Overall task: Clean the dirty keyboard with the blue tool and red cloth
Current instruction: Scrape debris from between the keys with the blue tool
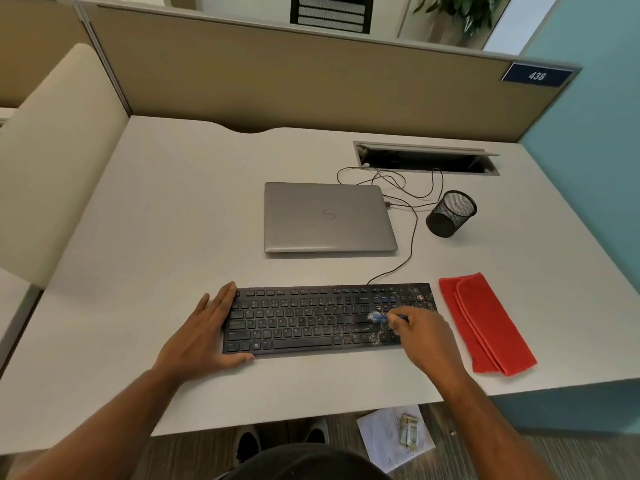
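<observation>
Desk (173, 202): right hand (420, 336) pinches half-hidden blue tool (381, 317); left hand (204, 336) fingers spread, steadying keyboard (311, 320).

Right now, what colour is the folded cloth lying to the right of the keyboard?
Red; the folded cloth shows best in the head view.

One wide-angle view looks from the person's head, forward and steeply down. It sits close above the surface (173, 220), facing the partition (277, 81) behind.

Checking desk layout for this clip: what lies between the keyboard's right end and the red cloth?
In the head view, only a narrow strip of bare desk separates the keyboard from the red cloth; they do not touch.
</observation>
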`<state>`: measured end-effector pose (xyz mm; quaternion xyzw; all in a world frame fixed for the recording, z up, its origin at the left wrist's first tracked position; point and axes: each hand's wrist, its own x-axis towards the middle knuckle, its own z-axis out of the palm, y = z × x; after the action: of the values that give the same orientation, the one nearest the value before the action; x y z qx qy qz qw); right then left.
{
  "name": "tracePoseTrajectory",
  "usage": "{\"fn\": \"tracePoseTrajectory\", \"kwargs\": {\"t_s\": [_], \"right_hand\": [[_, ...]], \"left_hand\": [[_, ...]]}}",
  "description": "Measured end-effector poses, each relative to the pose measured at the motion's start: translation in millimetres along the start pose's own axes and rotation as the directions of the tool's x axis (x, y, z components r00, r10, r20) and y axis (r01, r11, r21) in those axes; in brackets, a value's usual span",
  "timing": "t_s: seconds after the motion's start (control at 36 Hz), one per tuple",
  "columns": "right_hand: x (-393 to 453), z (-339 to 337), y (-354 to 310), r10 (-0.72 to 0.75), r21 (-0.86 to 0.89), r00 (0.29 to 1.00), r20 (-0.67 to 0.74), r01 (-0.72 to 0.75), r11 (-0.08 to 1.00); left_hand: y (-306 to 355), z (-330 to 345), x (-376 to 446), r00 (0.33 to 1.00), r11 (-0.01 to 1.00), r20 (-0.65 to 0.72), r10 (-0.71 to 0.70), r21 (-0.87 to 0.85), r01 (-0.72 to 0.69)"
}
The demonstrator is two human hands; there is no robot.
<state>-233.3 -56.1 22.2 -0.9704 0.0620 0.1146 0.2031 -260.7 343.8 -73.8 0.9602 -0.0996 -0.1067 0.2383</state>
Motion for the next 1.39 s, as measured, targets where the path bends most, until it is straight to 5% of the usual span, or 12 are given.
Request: {"fn": "tracePoseTrajectory", "kwargs": {"t_s": [0.25, 0.39, 0.61, 0.78, 0.94, 1.11, 1.39], "right_hand": [[-25, 7, 9, -0.019, -0.119, 0.999, 0.043, 0.024, 0.993], [-24, 8, 6, -0.004, 0.010, 0.998, -0.062, 0.005, 1.000], [-25, 5, 4, -0.016, -0.127, 0.996, 0.083, 0.027, 0.992], [-17, 6, -8, -0.057, -0.024, 0.994, -0.088, 0.056, 0.998], [-17, 32, -33, -0.208, -0.083, 0.977, 0.045, 0.212, 0.974], [-12, 24, -34, -0.203, -0.098, 0.979, 0.016, 0.204, 0.974], [-13, 12, -28, -0.298, -0.256, 0.938, 0.178, 0.337, 0.906]], "left_hand": [[-4, 2, 1, 0.999, 1.000, 0.022, -0.023, 0.003, 0.023], [-3, 2, 1, 1.000, 1.000, 0.009, -0.009, 0.002, 0.009], [-1, 0, 0, 1.000, 1.000, -0.002, 0.004, -0.001, -0.004], [2, -1, 0, 1.000, 1.000, -0.007, 0.012, 0.003, -0.012], [1, -2, 0, 1.000, 0.999, -0.007, 0.022, 0.023, -0.022], [1, -1, -1, 0.999, 0.999, -0.008, 0.037, 0.023, -0.037], [-1, 0, 1, 1.000, 1.000, -0.012, 0.017, 0.025, -0.017]]}}
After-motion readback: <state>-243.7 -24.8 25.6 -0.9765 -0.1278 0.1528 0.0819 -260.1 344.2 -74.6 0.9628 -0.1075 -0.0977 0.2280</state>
